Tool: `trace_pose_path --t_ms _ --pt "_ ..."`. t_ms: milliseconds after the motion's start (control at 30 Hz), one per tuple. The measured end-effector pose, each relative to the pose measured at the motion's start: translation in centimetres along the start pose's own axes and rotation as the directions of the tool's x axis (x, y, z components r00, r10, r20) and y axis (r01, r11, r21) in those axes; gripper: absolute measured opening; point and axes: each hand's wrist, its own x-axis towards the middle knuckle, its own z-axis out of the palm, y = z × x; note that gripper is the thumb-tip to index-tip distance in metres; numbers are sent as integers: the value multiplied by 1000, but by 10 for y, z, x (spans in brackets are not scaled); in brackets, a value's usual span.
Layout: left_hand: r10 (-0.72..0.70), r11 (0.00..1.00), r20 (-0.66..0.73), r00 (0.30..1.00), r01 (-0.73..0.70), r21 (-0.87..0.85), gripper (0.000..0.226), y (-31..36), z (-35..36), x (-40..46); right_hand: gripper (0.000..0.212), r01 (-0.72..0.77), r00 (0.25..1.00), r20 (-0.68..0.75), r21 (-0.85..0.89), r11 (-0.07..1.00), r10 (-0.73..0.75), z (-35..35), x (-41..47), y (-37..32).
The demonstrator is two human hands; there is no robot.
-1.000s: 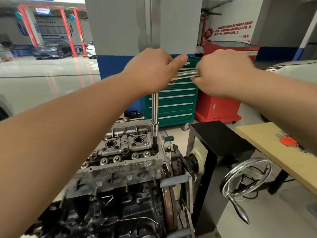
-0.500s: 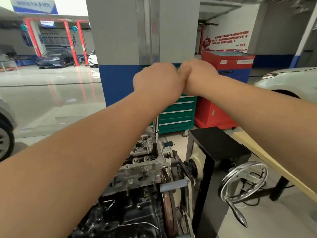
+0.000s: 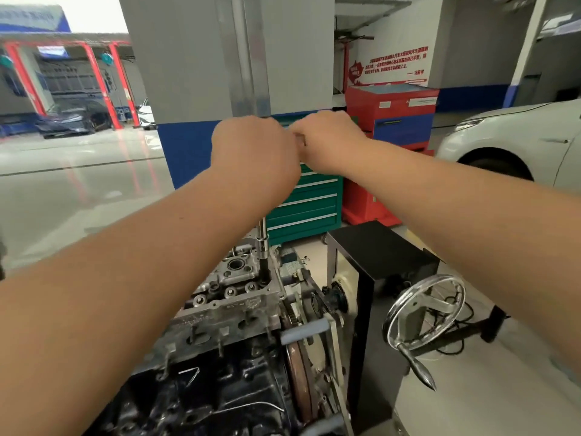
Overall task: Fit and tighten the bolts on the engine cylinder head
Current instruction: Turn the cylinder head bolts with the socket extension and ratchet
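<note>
Head view. The cast-metal cylinder head (image 3: 232,297) sat on top of the dark, oily engine block (image 3: 201,391), low and centre in the frame. Its upper face was rough grey aluminium, with round bores and a row of small circular seats. The engine was carried on a stand with a black box-shaped housing (image 3: 377,265) at its right end and a chromed handwheel (image 3: 424,313) with a tapered crank knob.

A slim, polished steel extension bar (image 3: 261,243) stood upright on the far right corner of the cylinder head. Its dark socket end entered a recess there; the bolt itself was hidden inside. The upper part of the bar ran up behind the left forearm and was lost from sight.

The left hand (image 3: 254,149) was held above the bar with its fingers curled down into a fist, back of the hand toward the camera. What the fingers enclosed could not be seen. The right hand (image 3: 327,136) was just beside it, almost touching, its fingers also curled under. A short piece of dark metal (image 3: 300,140) showed in the gap between the two hands; whether either hand gripped it could not be told. Both forearms were bare and extended forward.

Behind the hands stood a grey and blue pillar (image 3: 201,89), a green drawer cabinet (image 3: 308,202) with bright handle strips, and a red cabinet (image 3: 393,114). A white car (image 3: 515,143) stood at the right on the glossy floor.
</note>
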Motion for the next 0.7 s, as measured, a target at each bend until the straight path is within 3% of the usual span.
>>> trace_pose_path --t_ms 100,267,367,467,533,600,633,700 --pt "-69 993 170 983 51 105 29 -6 -10 -1 22 65 997 -53 41 997 -63 8 23 -19" --pt "-132 991 270 954 137 1 27 5 -15 11 28 -22 1000 -12 19 1000 22 11 26 -21" --pt "-80 985 78 994 91 -144 30 13 4 15 13 -149 989 -3 -74 986 149 -3 4 -12" --pt "-62 896 -203 977 -35 -442 60 -1 29 13 34 -255 967 -83 -314 915 241 -18 -33 -9" --pt "27 668 -290 957 -233 -707 60 -14 40 12 38 -200 969 -221 -456 867 108 -28 -59 -20" --pt "79 404 -317 945 -321 -857 57 -22 44 10 24 -76 979 -200 -478 875 -25 -32 -73 -30" --pt "86 378 -310 947 -319 -869 58 -24 44 11 22 -47 985 -165 -483 874 -39 -33 -73 -33" --pt "56 535 -280 958 -265 -802 60 -22 37 8 37 -120 979 -201 -480 869 24 -32 -67 -33"
